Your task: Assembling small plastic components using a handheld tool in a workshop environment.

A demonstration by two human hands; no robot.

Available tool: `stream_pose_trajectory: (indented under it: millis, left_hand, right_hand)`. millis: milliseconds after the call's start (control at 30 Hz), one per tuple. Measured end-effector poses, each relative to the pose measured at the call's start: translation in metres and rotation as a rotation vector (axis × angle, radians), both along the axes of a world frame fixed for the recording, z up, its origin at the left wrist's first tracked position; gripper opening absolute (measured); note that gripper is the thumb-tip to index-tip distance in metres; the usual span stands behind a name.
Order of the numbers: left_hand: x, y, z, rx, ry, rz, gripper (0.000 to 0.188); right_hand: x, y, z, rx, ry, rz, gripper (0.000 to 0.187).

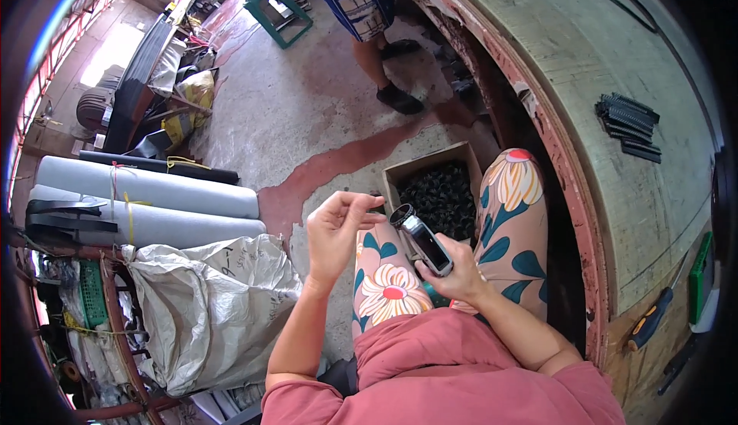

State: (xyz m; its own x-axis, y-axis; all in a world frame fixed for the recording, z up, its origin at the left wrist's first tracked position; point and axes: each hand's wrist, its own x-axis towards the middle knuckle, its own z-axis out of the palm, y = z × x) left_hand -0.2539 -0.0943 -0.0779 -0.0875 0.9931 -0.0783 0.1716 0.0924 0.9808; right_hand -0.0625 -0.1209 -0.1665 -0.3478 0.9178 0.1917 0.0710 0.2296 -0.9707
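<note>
My right hand [459,273] is wrapped round a silver-grey handheld tool with a dark panel [430,246], held slanted above my lap. At the tool's upper end sits a black ring-shaped piece [401,214]; whether it is joined to the tool, I cannot tell. My left hand [338,229] is raised just left of it, thumb and fingers pinched together. A small dark bit [378,208] shows at those fingertips, too small to name. Between my knees stands a cardboard box [393,173] holding many small black curved pieces [440,194].
To the right, a workbench [569,48] carries a stack of black ribbed strips [629,125] and a screwdriver [650,319]. Grey rolls [154,194] and a white sack [207,310] lie at my left. Ahead, another person [369,25] stands near a green stool [277,14].
</note>
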Motion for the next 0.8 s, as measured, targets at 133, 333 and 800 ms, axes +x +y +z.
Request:
stream_pose_trajectory:
  millis: [133,333,800]
  left_hand:
    - [0.011,-0.016,-0.065,-0.199,-0.347,0.162,0.046]
    - [0.093,-0.057,-0.080,-0.317,-0.883,-0.052,0.065]
    - [0.077,0.012,-0.059,0.048,-0.638,0.127,0.053]
  right_hand:
    - [0.000,-0.015,-0.006,-0.429,0.176,0.049,0.023]
    - [-0.002,-0.027,-0.010,-0.550,0.435,0.024,0.037]
    - [0.004,-0.004,-0.012,-0.590,0.479,-0.070,0.013]
